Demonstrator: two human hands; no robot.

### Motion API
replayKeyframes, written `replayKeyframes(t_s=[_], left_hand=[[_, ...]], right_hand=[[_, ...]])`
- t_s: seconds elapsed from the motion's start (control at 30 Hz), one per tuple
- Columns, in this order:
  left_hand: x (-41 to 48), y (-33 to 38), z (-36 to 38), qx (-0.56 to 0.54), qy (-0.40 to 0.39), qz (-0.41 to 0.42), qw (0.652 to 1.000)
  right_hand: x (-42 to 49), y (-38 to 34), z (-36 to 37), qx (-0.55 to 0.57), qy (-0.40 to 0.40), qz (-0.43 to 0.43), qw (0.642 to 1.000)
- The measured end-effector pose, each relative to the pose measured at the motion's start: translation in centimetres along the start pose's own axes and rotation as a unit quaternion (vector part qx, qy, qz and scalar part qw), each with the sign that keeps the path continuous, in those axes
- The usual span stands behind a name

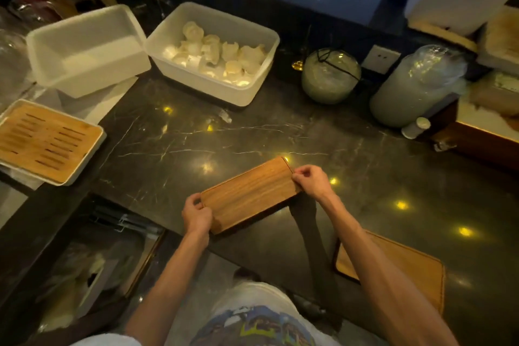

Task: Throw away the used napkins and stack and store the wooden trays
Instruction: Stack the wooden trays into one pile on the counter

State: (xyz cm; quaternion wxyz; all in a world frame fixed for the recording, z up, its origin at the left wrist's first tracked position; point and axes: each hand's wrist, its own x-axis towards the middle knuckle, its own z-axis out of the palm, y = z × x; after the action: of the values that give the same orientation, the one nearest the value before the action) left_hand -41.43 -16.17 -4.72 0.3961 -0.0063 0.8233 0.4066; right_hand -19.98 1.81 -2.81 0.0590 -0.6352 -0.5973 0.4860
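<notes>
hands, left hand (pixel 196 215) and right hand (pixel 310 180), grip wooden tray (pixel 248 194) ends over counter (pixel 168 143).

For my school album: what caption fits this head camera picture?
Left hand and right hand hold a wooden tray over the dark marble counter.

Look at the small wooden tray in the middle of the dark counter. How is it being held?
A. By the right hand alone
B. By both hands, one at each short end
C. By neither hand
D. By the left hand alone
B: the left hand grips the near-left end of the wooden tray and the right hand pinches its far-right end, over the dark counter.
</notes>
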Motion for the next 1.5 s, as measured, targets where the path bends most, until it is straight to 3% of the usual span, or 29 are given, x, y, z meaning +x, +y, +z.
replayKeyframes(t_s=[0.17,0.3,0.57,0.7,1.03,1.5], left_hand=[[-4.1,1.3,6.7,-0.08,-0.105,0.066,0.989],[-10.5,-0.7,14.9,-0.033,-0.184,0.141,0.972],[-19.3,-6.1,22.5,0.097,-0.178,0.173,0.964],[-19.0,-7.4,22.7,0.148,-0.183,0.163,0.958],[-17.1,-7.4,21.7,0.262,-0.252,0.226,0.904],[-18.4,-7.7,22.7,0.256,-0.261,0.221,0.904]], right_hand=[[-5.4,8.7,-9.4,0.145,0.08,0.044,0.985],[-10.2,18.4,-16.0,0.18,0.144,0.085,0.969],[-16.3,30.6,-19.4,0.17,0.163,0.163,0.958],[-17.3,31.9,-18.7,0.173,0.184,0.162,0.954],[-18.1,31.4,-15.0,0.157,0.233,0.163,0.946],[-18.3,32.9,-15.2,0.164,0.192,0.121,0.96]])
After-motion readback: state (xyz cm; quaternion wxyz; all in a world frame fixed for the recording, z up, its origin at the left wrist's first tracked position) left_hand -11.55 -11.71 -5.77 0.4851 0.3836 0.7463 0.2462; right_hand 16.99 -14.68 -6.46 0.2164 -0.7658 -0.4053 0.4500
